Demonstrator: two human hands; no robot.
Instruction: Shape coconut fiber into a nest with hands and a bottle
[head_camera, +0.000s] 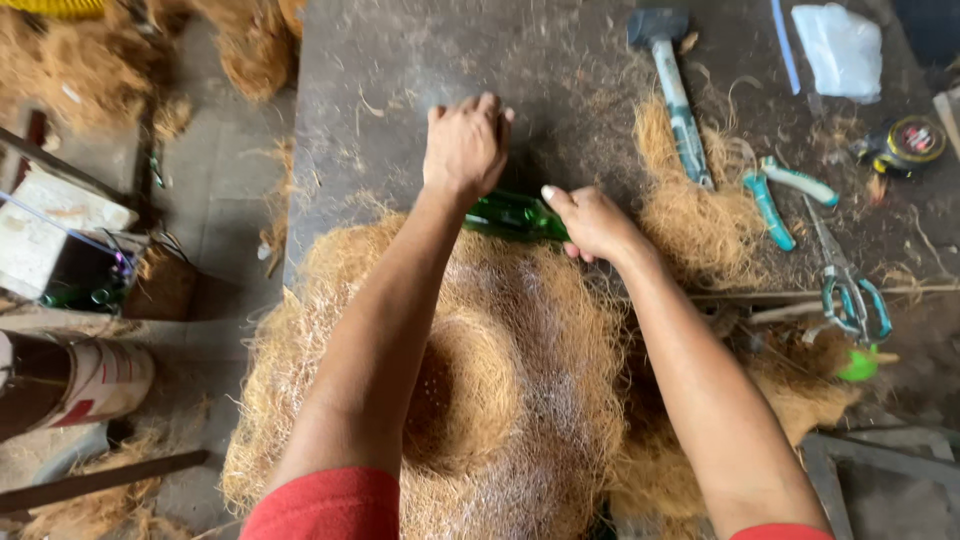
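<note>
**Head view: green bottle pressed at the far edge of a coir mat**

Head view shows the left hand knuckles-up on the dark tabletop, fingers pressed together and curled down; whether they grip anything underneath cannot be told. Just below that hand lies a green glass bottle on its side, at the far edge of a round coir fibre mat with a dished centre. The right hand rests on the bottle's right end, fingers closed over it, thumb extended.

Step in hand, as judged: shaping or pressing the fibre with the bottle. Continuing would call for steady downward pressure from both hands.

Right of the right-hand fingers: loose fibre, a hammer, pliers, scissors and a tape measure. Containers: a clear plastic bag far right, contents not discernible; a white bucket well left on the floor, interior hidden.
</note>
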